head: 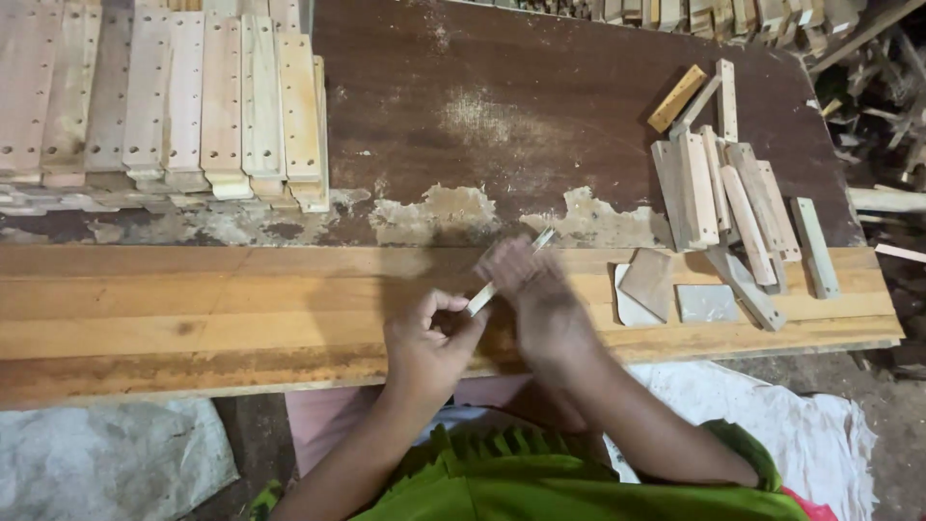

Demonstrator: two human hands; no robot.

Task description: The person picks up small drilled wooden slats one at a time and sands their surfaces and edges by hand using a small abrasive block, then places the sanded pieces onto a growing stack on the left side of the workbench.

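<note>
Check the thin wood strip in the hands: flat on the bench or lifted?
Lifted. The wood strip slants up, gripped by the left hand low and the blurred right hand higher, over the bench.

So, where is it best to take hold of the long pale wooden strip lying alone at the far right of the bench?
Grip the pale strip across its narrow width near the middle, from above. It lies flat, apart from the pile, both long edges free.

On the bench [193, 309], stacked drilled wooden boards [174, 96] lie far left behind my hands; a heap of short wooden offcuts [733, 203] lies to my right.
</note>
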